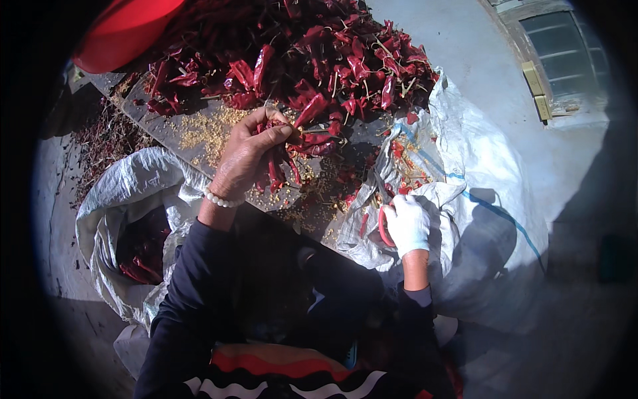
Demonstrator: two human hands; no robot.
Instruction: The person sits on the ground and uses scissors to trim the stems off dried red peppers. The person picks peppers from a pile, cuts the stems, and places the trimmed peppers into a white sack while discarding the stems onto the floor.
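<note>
Dried red chili peppers (275,167) are pinched in my left hand (261,134), which is bare, wears a white bead bracelet (223,200) and hovers over the board's near part. My right hand (408,222), in a white glove, grips scissors (383,225) with red handles; their blades point away from me over the mouth of a white woven sack (491,164). Pepper scraps (406,189) and seeds lie on the folded sack mouth. Beyond both hands rises a large heap of dried red peppers (344,60) with stems.
Pale seeds (204,132) are scattered over the dark board (149,117). A second white sack (134,172), open and holding peppers, stands at left. A red plastic container (129,35) is at upper left. Stem debris (109,144) covers the ground there. A barred window (558,50) appears upper right.
</note>
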